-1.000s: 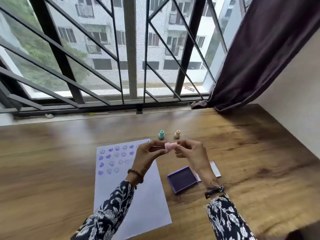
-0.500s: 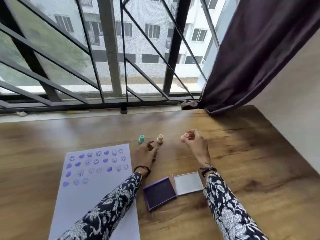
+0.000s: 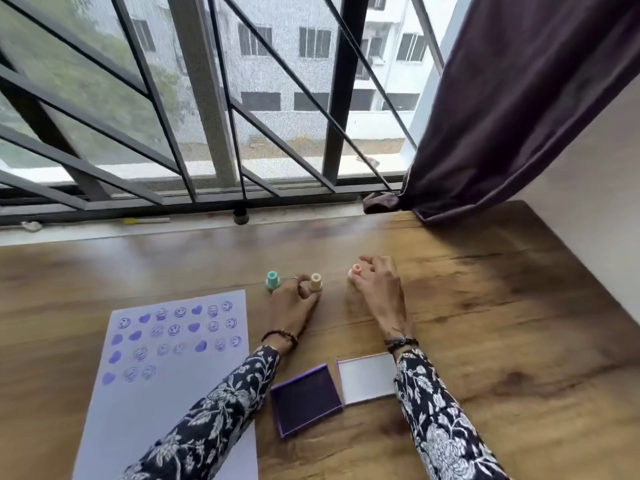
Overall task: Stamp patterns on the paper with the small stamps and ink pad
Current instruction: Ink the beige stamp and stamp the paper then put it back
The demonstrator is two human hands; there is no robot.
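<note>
At frame centre, the right hand (image 3: 375, 287) pinches a pink stamp (image 3: 355, 270); the left hand (image 3: 292, 301), grip unclear, touches the beige stamp (image 3: 315, 282), risking toppling it.

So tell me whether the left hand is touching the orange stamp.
Touching. The head view shows the left hand's fingers closed against the orange stamp's base.

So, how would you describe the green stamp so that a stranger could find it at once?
Start from the white paper with purple prints on the wooden table. Just beyond its far right corner stand three small stamps in a row. The green stamp is the leftmost one, nearest the paper, mint-coloured, while the beige stamp and the pink stamp are by the fingers.
</note>
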